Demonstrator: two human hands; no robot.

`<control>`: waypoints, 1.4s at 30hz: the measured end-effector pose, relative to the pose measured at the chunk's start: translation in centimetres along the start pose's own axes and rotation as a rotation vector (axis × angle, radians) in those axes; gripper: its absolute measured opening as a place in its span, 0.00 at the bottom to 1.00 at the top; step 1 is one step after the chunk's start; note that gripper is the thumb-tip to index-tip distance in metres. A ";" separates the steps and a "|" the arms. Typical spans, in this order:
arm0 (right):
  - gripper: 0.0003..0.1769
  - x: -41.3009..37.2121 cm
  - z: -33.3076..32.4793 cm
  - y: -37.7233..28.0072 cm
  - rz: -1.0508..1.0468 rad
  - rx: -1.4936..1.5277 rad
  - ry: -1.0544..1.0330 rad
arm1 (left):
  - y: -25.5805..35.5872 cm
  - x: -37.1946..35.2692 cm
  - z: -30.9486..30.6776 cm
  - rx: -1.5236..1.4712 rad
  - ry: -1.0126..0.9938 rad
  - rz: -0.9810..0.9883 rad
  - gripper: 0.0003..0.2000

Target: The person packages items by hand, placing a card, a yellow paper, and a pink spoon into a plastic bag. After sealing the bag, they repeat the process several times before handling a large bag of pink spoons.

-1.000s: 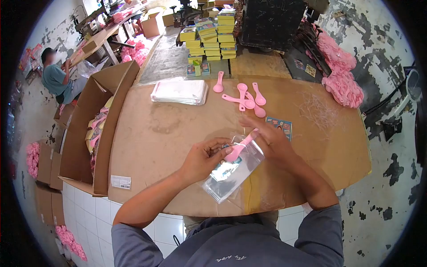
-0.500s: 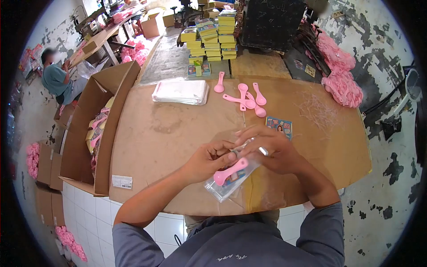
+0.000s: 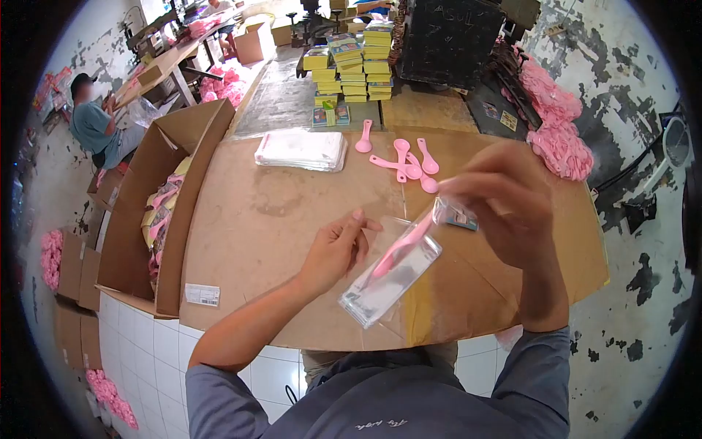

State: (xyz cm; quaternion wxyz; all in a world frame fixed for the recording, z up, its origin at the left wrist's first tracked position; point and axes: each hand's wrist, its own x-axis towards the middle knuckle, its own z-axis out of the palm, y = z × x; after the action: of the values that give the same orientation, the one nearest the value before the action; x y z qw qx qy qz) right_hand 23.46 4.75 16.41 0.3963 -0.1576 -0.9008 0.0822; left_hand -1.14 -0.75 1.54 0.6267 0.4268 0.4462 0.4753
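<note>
My right hand (image 3: 504,205) is raised over the right part of the cardboard-topped table, its fingers pinching the top of a clear plastic bag. Inside the bag a pink spoon (image 3: 398,252) hangs at a slant. Under it, other clear bags (image 3: 387,289) lie near the table's front edge. My left hand (image 3: 340,249) is just left of the bag, fingers apart and holding nothing. A small printed card (image 3: 463,221) lies partly hidden behind my right hand. Several loose pink spoons (image 3: 403,162) rest beyond my hands.
A stack of white-edged clear bags (image 3: 301,151) lies at the table's back left. Left of the table stands an open carton (image 3: 191,212) with packed items. Stacked yellow-edged cards (image 3: 353,69) stand farther back. A person (image 3: 99,128) sits at the far left.
My right hand has risen and moved right, lifting the top of the bag with the pink spoon. My left hand has let go and drawn slightly left, its fingers opening.
</note>
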 end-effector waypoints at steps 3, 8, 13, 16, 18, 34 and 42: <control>0.10 0.5 -0.2 -0.4 -0.007 -0.064 -0.046 | -0.8 0.8 -0.3 0.073 0.142 0.102 0.16; 0.10 0.2 0.2 0.1 0.057 -0.063 -0.061 | -0.9 0.5 0.0 0.451 0.166 0.579 0.16; 0.08 -0.1 1.3 0.0 0.135 0.099 -0.142 | 2.2 -1.3 2.6 0.591 0.097 0.764 0.23; 0.11 -0.5 2.7 -0.3 0.102 0.132 -0.168 | 2.3 -2.1 2.9 0.501 0.004 0.599 0.21; 0.13 -0.6 3.3 -0.5 0.085 0.146 -0.169 | 1.4 -2.1 2.4 0.394 -0.041 0.413 0.18; 0.13 -1.9 6.7 -0.1 -0.121 -0.368 -0.011 | 2.1 -2.7 2.9 0.548 0.080 0.451 0.16; 0.10 -1.8 7.5 0.9 -0.136 -0.485 -0.117 | 1.1 -2.5 2.9 0.987 0.112 0.570 0.21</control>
State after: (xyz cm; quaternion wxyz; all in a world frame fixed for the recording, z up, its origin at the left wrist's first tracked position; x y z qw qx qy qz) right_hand 19.26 4.80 9.84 0.2987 -0.1819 -0.9241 -0.1541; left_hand 1.08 -3.27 3.72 0.1755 0.7467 0.5149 0.3828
